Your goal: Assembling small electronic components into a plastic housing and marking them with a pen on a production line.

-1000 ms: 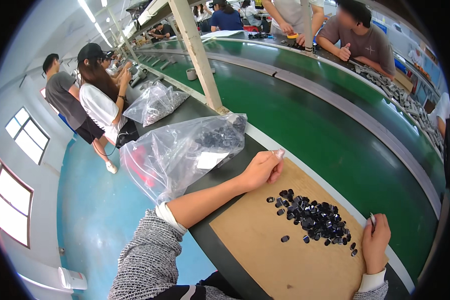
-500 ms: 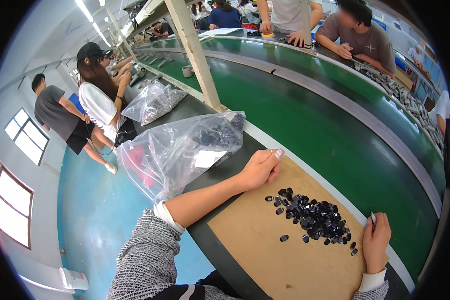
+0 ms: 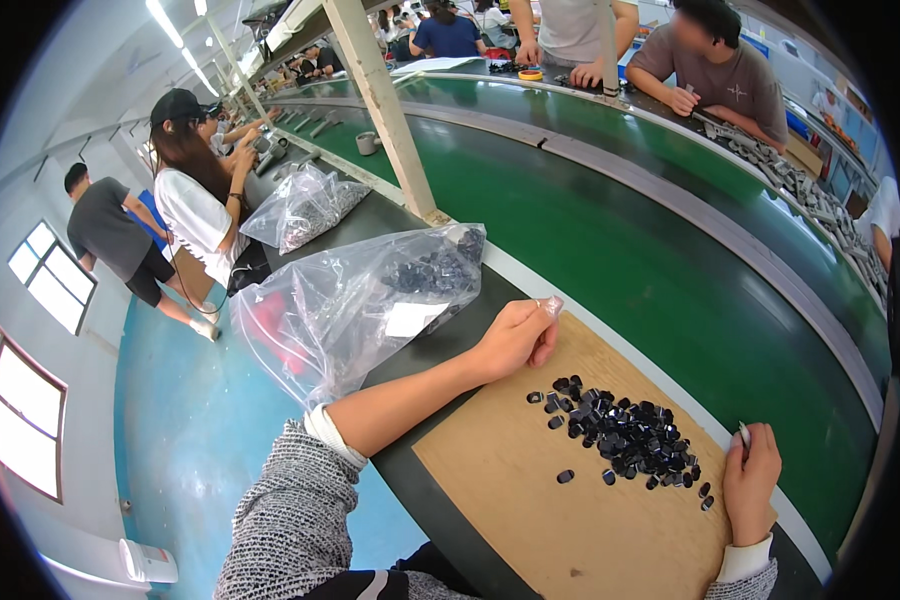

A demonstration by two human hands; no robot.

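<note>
My left hand is closed and rests at the far left edge of a brown cardboard sheet. Something small, shiny and pale pink shows at its fingertips; I cannot make out its kind. My right hand lies at the sheet's right edge, fingers curled together, with a thin pale tip poking out at the top. What the fingers hold is mostly hidden. Between the hands sits a loose pile of small glossy black pieces, several of them scattered apart from it. Neither hand touches the pile.
A big clear plastic bag with black pieces lies left of my left hand, and a smaller filled bag lies beyond. A green conveyor belt runs alongside. A metal post stands at its edge. Other people work around the belt.
My hands and the black pieces stay much the same. At the far left, a standing person has moved and leans further; a person across the belt has shifted their hands slightly.
</note>
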